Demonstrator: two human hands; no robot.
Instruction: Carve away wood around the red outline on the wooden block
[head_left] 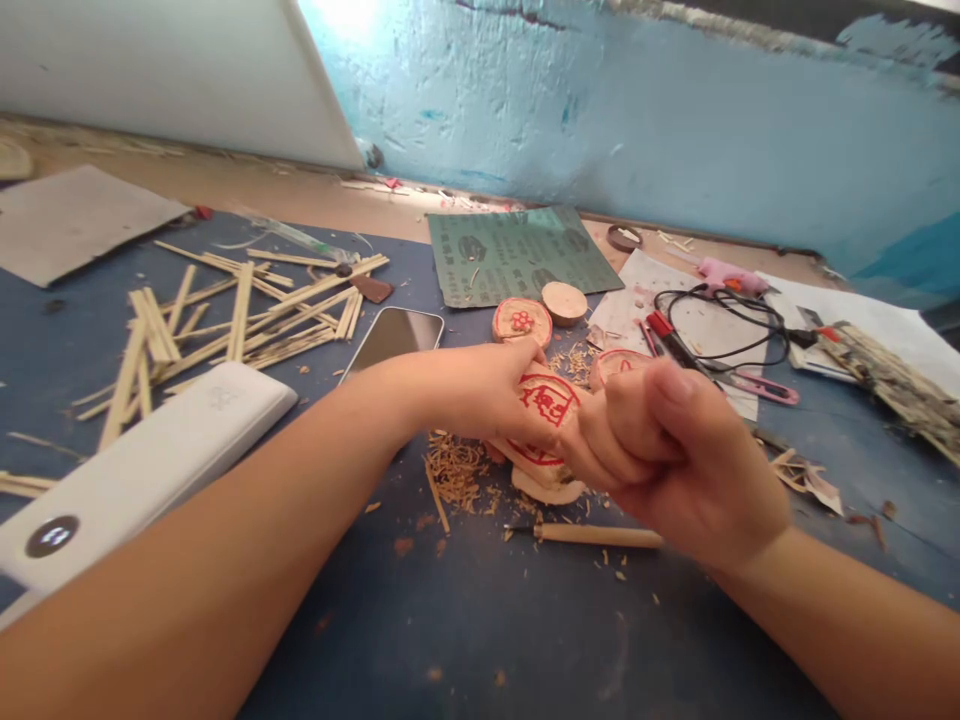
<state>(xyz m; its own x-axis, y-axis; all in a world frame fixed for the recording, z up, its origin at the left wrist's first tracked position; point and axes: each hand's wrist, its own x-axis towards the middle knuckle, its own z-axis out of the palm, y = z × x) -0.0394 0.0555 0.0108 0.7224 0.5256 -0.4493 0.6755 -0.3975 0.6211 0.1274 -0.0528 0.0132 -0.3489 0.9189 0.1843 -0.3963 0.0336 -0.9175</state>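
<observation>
My left hand (480, 395) grips a round wood slice (553, 400) marked with a red ring and red figures. Curled into a fist, my right hand (675, 450) presses against the slice's right edge; whatever is inside its fingers is hidden. Under the held slice lies another pale wood slice (546, 488). A wooden-handled carving tool (596, 536) rests on the table just below my hands. Curled wood shavings (456, 472) are heaped beside my left hand. Behind the hands are a slice with a red flower (523, 321), a plain slice (564, 303) and a partly covered red-ringed slice (619, 365).
Left of my hands are a phone (394, 338), a white power bank (142, 470) and many thin wood sticks (244, 310). Green sandpaper (517, 258) lies at the back. On the right are a black cable (720, 325), a pink glue gun (731, 277) and bark (900, 380).
</observation>
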